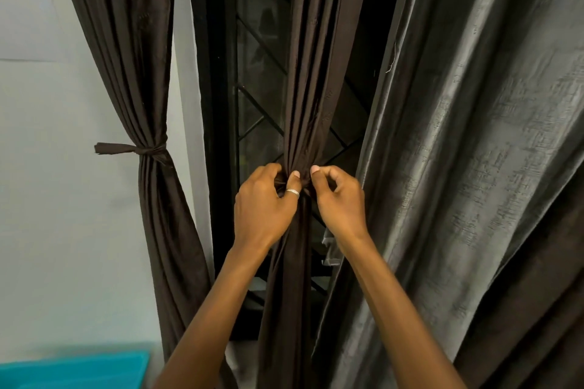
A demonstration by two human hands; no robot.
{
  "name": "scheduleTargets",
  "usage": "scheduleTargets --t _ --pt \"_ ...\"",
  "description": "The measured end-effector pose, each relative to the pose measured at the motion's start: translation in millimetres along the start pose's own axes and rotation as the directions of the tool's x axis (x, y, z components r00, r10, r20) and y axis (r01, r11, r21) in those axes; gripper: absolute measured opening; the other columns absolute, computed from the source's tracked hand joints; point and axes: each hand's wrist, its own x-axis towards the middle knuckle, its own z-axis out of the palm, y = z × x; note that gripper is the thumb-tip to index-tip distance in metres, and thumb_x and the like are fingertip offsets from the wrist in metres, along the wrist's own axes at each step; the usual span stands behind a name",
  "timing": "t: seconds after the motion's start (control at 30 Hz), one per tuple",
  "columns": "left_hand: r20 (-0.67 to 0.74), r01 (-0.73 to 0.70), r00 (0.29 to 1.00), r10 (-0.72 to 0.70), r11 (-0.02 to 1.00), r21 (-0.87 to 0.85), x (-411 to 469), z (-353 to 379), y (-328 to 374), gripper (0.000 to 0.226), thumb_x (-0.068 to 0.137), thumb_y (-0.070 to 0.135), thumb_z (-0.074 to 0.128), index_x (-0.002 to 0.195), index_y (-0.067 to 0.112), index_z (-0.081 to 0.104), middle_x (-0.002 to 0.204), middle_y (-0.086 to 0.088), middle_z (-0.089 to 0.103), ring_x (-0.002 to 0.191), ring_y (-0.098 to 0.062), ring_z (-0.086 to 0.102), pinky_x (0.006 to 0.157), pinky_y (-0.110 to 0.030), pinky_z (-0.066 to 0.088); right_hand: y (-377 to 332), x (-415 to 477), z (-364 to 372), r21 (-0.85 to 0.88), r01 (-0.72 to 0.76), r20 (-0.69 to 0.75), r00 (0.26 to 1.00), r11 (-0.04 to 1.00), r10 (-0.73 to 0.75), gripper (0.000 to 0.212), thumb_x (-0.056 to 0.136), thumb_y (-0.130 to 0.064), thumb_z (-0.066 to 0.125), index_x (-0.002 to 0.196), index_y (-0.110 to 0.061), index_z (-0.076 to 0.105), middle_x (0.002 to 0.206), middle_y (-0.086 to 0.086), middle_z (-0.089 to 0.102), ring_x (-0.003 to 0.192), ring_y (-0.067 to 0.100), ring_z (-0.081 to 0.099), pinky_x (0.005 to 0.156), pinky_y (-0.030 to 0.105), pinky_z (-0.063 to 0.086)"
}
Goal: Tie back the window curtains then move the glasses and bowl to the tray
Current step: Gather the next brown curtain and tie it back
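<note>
My hands, two; curtains, three.
Left hand (265,204) and right hand (341,200) fingers pinch middle curtain (311,73); tied curtain (139,73) well apart left, grey curtain (474,136) just beside right.

Dark brown, plain, with faint small dotted motifs, on the middle curtain (303,88). Same dark brown on the left curtain (126,41) and on its tie band (132,149). Silvery grey with a streaky, cross-hatched weave on the right curtain (489,136). Black, in a diagonal lattice, on the window grille (259,41). Pale white on the wall (47,199); bright turquoise on the surface (72,369). Silver on the ring (292,192) of the left hand (265,208).
</note>
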Motion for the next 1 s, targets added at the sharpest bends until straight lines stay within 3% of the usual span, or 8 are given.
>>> scheduleTargets --t 0.1,0.17,0.3,0.4,0.5,0.67,0.87,1.0 --pt "0.034 0.013 0.999 -0.011 0.999 -0.044 -3.3 1.6 -7.1 0.045 0.092 0.063 0.052 0.115 0.026 0.062 0.098 0.017 0.058 0.082 0.000 0.059 0.070 -0.024 0.052 1.8 -4.8 6.2 0.022 -0.030 -0.009 0.999 0.999 0.030 0.023 0.100 -0.044 0.055 0.090 -0.030 0.071 0.082 -0.012 0.072 0.077 0.004 0.068 0.073 0.030 0.056" --pt "0.060 0.027 0.998 -0.022 0.997 -0.073 -4.8 3.3 -11.4 0.052 0.091 0.065 0.053 0.125 0.026 0.059 0.108 0.015 0.058 0.090 0.000 0.060 0.075 -0.027 0.056 3.6 -6.9 10.9 0.037 -0.050 -0.019 0.999 0.998 0.050 0.021 0.100 -0.045 0.055 0.097 -0.033 0.071 0.085 -0.014 0.072 0.077 0.002 0.067 0.076 0.032 0.057" --pt "0.088 0.077 0.994 -0.064 0.987 -0.143 -10.9 5.3 -19.3 0.053 0.091 0.062 0.058 0.134 0.031 0.049 0.123 0.014 0.056 0.103 -0.004 0.062 0.084 -0.035 0.060 7.8 -11.4 19.9 0.029 -0.095 -0.020 0.995 0.995 0.095 0.025 0.100 -0.048 0.052 0.110 -0.034 0.070 0.100 -0.017 0.073 0.096 -0.002 0.068 0.090 0.034 0.058" --pt "0.102 0.133 0.988 -0.116 0.975 -0.177 -20.7 8.9 -25.0 0.055 0.091 0.053 0.064 0.137 0.035 0.040 0.131 0.012 0.057 0.102 -0.003 0.063 0.085 -0.035 0.060 12.3 -16.7 22.2 0.006 -0.136 -0.014 0.991 0.991 0.136 0.034 0.101 -0.050 0.049 0.120 -0.029 0.068 0.114 -0.011 0.071 0.107 0.005 0.066 0.095 0.042 0.056" --pt "0.147 0.192 0.975 -0.166 0.962 -0.191 -31.6 13.8 -31.4 0.051 0.090 0.051 0.065 0.132 0.035 0.040 0.124 0.013 0.060 0.102 -0.004 0.063 0.085 -0.039 0.059 17.5 -25.3 18.4 -0.033 -0.173 -0.040 0.984 0.984 0.172 0.042 0.100 -0.050 0.053 0.135 -0.028 0.060 0.122 -0.013 0.067 0.113 0.005 0.064 0.098 0.039 0.056" --pt "0.172 0.235 0.963 -0.205 0.956 -0.175 -52.3 23.2 -30.2 0.048 0.090 0.056 0.063 0.127 0.033 0.043 0.117 0.014 0.060 0.102 -0.008 0.062 0.083 -0.041 0.059 29.7 -41.1 5.8 -0.029 -0.226 -0.025 0.974 0.974 0.225 0.047 0.098 -0.042 0.061 0.142 -0.028 0.051 0.104 -0.029 0.062 0.100 -0.015 0.062 0.096 0.029 0.056" --pt "-0.023 0.261 0.961 -0.276 0.930 -0.257 -77.2 28.0 -18.6 0.043 0.085 0.056 0.060 0.117 0.032 0.045 0.105 0.013 0.052 0.096 -0.003 0.056 0.075 -0.041 0.058 50.8 -48.7 -19.2 -0.007 -0.298 0.060 0.953 0.955 0.297 0.036 0.098 -0.030 0.064 0.133 -0.022 0.058 0.111 -0.014 0.069 0.106 0.007 0.069 0.096 0.039 0.058" --pt "-0.053 0.263 0.957 -0.284 0.932 -0.249 -95.4 40.6 2.0 0.028 0.089 0.056 0.058 0.102 0.032 0.052 0.092 0.011 0.058 0.080 -0.004 0.060 0.068 -0.038 0.056 73.2 -55.5 -56.5 -0.027 -0.307 0.071 0.949 0.951 0.308 0.019 0.098 -0.032 0.064 0.116 -0.028 0.067 0.109 -0.011 0.072 0.105 0.007 0.069 0.094 0.042 0.059"
